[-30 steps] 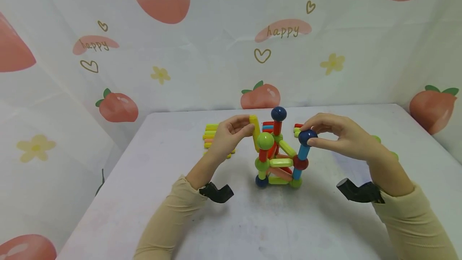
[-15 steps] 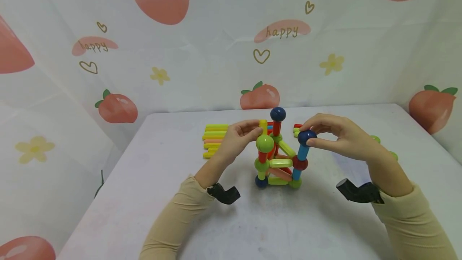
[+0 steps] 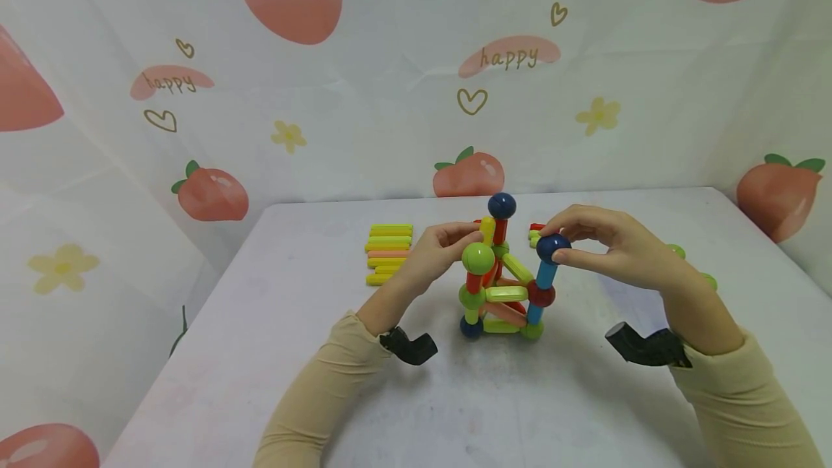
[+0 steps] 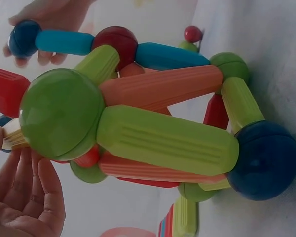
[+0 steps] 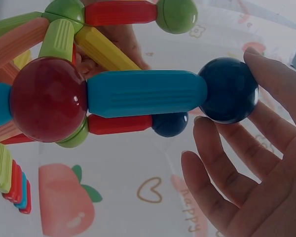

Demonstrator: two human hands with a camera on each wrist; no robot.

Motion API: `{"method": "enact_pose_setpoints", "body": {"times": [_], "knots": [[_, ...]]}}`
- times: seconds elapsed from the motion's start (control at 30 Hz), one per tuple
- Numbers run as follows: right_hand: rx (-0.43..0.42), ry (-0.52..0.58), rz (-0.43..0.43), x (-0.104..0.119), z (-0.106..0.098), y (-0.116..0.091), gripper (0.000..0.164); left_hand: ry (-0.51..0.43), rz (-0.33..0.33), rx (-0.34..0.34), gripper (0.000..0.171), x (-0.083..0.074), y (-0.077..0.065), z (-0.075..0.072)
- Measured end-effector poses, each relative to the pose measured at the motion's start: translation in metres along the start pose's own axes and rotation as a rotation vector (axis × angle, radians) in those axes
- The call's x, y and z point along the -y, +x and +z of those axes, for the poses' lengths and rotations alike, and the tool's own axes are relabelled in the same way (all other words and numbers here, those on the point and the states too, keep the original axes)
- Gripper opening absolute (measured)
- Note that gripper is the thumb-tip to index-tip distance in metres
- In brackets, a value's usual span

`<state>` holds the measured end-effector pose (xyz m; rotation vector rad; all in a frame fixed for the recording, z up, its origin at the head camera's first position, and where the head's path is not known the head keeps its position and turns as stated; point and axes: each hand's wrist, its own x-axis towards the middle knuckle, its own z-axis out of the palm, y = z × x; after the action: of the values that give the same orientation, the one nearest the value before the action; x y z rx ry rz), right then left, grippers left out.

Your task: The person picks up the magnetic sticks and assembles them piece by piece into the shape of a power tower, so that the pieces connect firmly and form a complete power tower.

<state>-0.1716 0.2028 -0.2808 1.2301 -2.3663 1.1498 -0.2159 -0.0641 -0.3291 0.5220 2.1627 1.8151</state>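
Observation:
A tower of magnetic rods and balls (image 3: 506, 293) stands mid-table, with green, red, orange and blue parts. My left hand (image 3: 442, 255) pinches a yellow rod (image 3: 487, 231) between thumb and fingers, behind the tower's front-left green ball (image 3: 478, 258). In the right wrist view this yellow rod (image 5: 108, 49) slants from a green ball (image 5: 64, 12) lower on the tower. My right hand (image 3: 604, 245) holds the dark blue ball (image 3: 554, 248) between thumb and fingers, on top of the right-hand blue rod (image 3: 547, 274). Another dark blue ball (image 3: 502, 205) tops the rear red rod (image 3: 500, 230).
Yellow, green and orange rods (image 3: 388, 244) lie in a row left of the tower. Behind it are short red and green rods (image 3: 536, 234). Green balls (image 3: 677, 250) sit to the right, partly behind my right wrist. A printed cloth (image 3: 370, 114) hangs behind the table.
My left hand has moved right with the yellow rod, from left of the front green ball to behind it. The right hand has stayed at the dark blue ball.

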Motion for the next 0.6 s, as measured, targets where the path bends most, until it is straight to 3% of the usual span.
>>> {"method": "enact_pose_setpoints", "body": {"times": [0.2, 0.37, 0.6], "knots": [[0.001, 0.003, 0.004, 0.0, 0.0, 0.0, 0.039, 0.006, -0.032, 0.018, 0.034, 0.001, 0.002, 0.003], [0.001, 0.004, 0.001, -0.001, 0.001, 0.0, 0.04, 0.022, -0.022, 0.01, 0.033, 0.002, 0.002, 0.001], [0.003, -0.002, 0.011, -0.001, 0.001, -0.001, 0.039, 0.082, -0.001, -0.016, 0.03, 0.014, -0.006, -0.021]]}}
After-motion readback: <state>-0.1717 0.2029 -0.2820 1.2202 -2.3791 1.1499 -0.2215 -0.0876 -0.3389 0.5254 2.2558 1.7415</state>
